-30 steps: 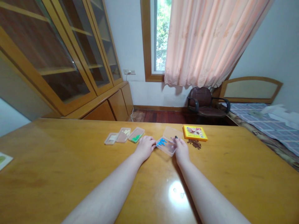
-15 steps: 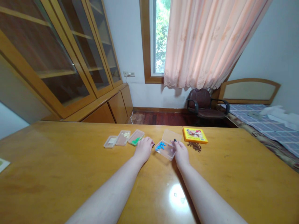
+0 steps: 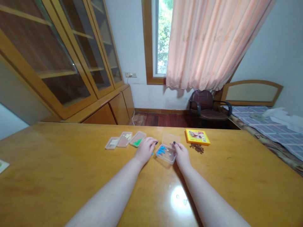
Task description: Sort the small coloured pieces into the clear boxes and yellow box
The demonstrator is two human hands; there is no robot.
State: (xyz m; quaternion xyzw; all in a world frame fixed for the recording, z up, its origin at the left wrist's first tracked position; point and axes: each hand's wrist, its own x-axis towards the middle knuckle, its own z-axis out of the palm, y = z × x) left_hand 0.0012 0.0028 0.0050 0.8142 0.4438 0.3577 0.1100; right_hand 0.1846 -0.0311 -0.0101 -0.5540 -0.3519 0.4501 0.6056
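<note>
My right hand (image 3: pixel 182 155) grips the right side of a clear plastic box (image 3: pixel 170 159), which is tilted. Small blue pieces (image 3: pixel 162 150) lie in its left part. Just left of the box is my left hand (image 3: pixel 146 148), its fingers curled together in a pinch. Whatever they hold, if anything, is too small to make out. A tiny blue piece (image 3: pixel 152 154) shows on the table beside that hand. The clear lid (image 3: pixel 170 137) is behind the box. Partly behind my left hand sits another clear box (image 3: pixel 141 134) with green pieces (image 3: pixel 137 142).
Farther left are a clear box with cream pieces (image 3: pixel 123 141) and a smaller clear box (image 3: pixel 111 143). A yellow package (image 3: pixel 197 137) lies at the right, with a pile of small brown pieces (image 3: pixel 197 148) before it. The wooden table's far edge (image 3: pixel 151 126) runs behind.
The box with the blue pieces has shifted slightly left and toward me with my right hand. My left fingers have lifted a little, and a tiny blue piece now shows beside them.
</note>
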